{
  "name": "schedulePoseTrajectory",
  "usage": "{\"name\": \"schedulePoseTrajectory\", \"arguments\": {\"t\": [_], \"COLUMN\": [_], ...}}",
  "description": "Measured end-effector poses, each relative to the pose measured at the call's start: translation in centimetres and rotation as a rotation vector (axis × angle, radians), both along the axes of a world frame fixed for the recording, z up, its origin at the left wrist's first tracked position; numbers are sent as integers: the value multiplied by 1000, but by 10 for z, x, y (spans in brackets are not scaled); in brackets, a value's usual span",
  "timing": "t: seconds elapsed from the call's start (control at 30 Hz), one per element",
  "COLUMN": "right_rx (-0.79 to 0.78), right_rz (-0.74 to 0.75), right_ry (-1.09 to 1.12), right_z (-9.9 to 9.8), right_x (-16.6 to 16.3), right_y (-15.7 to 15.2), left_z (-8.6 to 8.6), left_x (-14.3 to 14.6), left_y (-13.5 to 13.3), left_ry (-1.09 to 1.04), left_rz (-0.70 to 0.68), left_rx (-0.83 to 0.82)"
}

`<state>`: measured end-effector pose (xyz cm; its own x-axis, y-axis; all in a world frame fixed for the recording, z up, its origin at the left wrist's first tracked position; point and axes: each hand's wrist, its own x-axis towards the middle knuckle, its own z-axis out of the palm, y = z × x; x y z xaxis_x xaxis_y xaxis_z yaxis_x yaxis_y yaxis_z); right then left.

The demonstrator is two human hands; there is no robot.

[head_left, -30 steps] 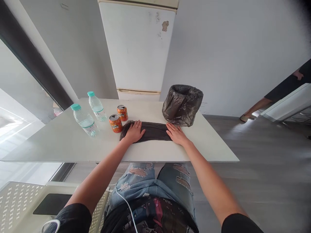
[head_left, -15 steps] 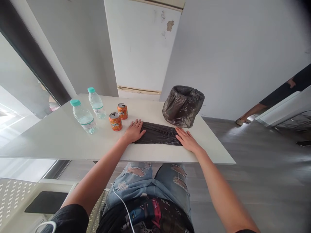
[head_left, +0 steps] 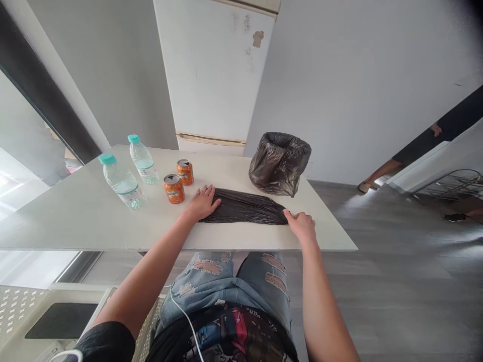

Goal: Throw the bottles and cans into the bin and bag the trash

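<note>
- The black bag (head_left: 245,207) is laid along the near side of the surface (head_left: 241,237).
- Its left end is covered by the left grip (head_left: 203,204), spread flat.
- Its right end is pinched by the right grip (head_left: 302,225).

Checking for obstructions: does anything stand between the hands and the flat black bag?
Nothing visible does: the left hand lies on the black bag, and the right hand touches its right end. The nearer orange can stands left of the bag, not in between.
</note>
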<state>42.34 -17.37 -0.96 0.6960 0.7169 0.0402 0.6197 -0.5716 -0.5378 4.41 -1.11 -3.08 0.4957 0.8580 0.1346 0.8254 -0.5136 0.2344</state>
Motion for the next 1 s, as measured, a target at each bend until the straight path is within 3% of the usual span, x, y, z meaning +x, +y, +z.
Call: {"name": "schedulePoseTrajectory", "arguments": {"t": [0.17,0.33,0.43,0.53,0.67,0.8,0.87,1.0], "right_rx": [295,954,1044,989,965,901,892,779], "right_rz": [91,-56,-107,-82,128,56,49,219], "right_ry": [288,1051,1304,1231,1074,1016,875,459], "right_z": [-6,-4,-4,-3,1,-4,-8,0], "right_x": [-11,-34,-57,-79,-98,-114,-124,-149], "right_y": [1,-15,-12,3,24,36,38,45], "left_z": [-1,0,0,-1,-2,-3,-2,6], "left_x": [-1,0,0,0,-1,-1,0,0], "left_y": [-1,-2,-2,-1,-1,-1,-1,1], "left_ry": [12,56,59,46,21,-7,-18,-181], "left_rz": [-10,-20,-25,-30,-33,-33,-34,18], "left_rx": [-3,-27,-22,-11,-19,-20,-31,-140]}}
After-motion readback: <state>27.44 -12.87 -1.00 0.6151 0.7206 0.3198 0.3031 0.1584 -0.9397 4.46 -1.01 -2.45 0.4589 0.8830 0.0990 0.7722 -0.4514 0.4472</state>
